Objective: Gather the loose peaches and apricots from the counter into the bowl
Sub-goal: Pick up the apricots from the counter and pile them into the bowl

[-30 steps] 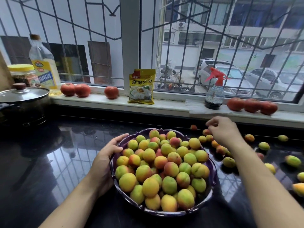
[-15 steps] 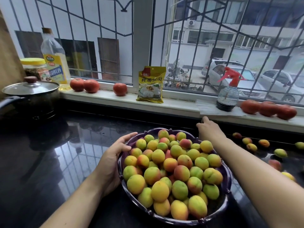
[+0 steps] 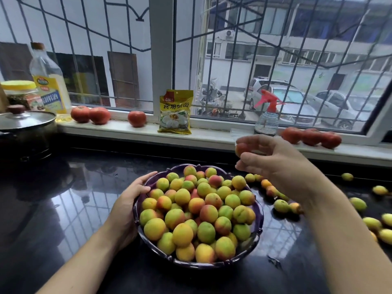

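Head view: my right hand (image 3: pixel 275 164) is raised above the counter just past the bowl's far-right rim, fingers curled around one small reddish fruit (image 3: pixel 241 148), pinched at the tips; motion blur there, so I can't tell if a second fruit is tucked in the palm. My left hand (image 3: pixel 129 200) cups the left rim of the purple bowl (image 3: pixel 257 228), thumb over the edge, palm against the outer wall, steadying it.

The bowl is heaped well above its rim with peaches and apricots (image 3: pixel 199 211). Loose fruit (image 3: pixel 281 205) sits on the black counter (image 3: pixel 53 209) to the right: a cluster just beside the bowl under my right wrist, more scattered farther right toward the frame edge, a couple well apart near the back wall. Plenty left to gather, I'd say.

Risks: the pile is already domed, so dropping this one from height could knock others loose and send them rolling off onto the glossy counter. Better to set it low, in a dip. My right forearm passes right over the near cluster; a low sweep could nudge those away.

Room: the counter left of the bowl is open back to the lidded pot (image 3: pixel 27 128). Behind, the windowsill (image 3: pixel 212 139) step holds tomatoes (image 3: pixel 311 136), a spray bottle (image 3: pixel 267 117) and a yellow packet (image 3: pixel 176 112), all close to my right hand's reach line. The counter's front edge is out of view.
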A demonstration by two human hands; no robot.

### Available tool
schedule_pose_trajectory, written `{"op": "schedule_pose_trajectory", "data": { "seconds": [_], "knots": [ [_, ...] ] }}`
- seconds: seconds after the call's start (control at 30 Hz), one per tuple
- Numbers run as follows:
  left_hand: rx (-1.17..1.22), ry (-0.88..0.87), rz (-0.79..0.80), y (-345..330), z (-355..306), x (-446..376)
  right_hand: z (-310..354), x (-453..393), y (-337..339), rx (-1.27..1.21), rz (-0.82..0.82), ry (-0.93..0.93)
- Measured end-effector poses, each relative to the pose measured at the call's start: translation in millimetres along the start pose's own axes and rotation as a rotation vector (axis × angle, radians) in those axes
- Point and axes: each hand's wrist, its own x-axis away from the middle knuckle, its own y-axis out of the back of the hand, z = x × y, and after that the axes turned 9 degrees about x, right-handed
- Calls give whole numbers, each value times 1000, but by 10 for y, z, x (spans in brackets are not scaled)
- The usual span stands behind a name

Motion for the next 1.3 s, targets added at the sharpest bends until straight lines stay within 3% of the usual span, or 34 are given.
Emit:
{"op": "schedule_pose_trajectory", "data": {
  "seconds": [0.1, 0.23, 0.43, 0.6, 0.73, 0.97, 1.07, 1.3],
  "knots": [
    [7, -2, -10, 6, 3, -3, 60, 89, 6, 1, 184, 3],
    [11, 3, -13, 5, 3, -12, 113, 157, -95, 286, 417, 37],
    [8, 7, -22, 10, -6, -8, 96, 122, -374, 332, 378, 45],
    [36, 13, -30, 24, 0, -21, 75, 101, -668, 806, 352, 214],
    [36, 15, -25, 28, 1, -26, 103, 141, -850, 997, 326, 306],
    [25, 19, -17, 19, -3, -21, 108, 196, -924, 975, 333, 395],
    [23, 19, -17, 18, 1, -21, 132, 218, -948, 1111, 308, 445],
    [29, 13, -27, 11, 4, -23, 121, 197, -939, 1145, 332, 399]
  ]
}}
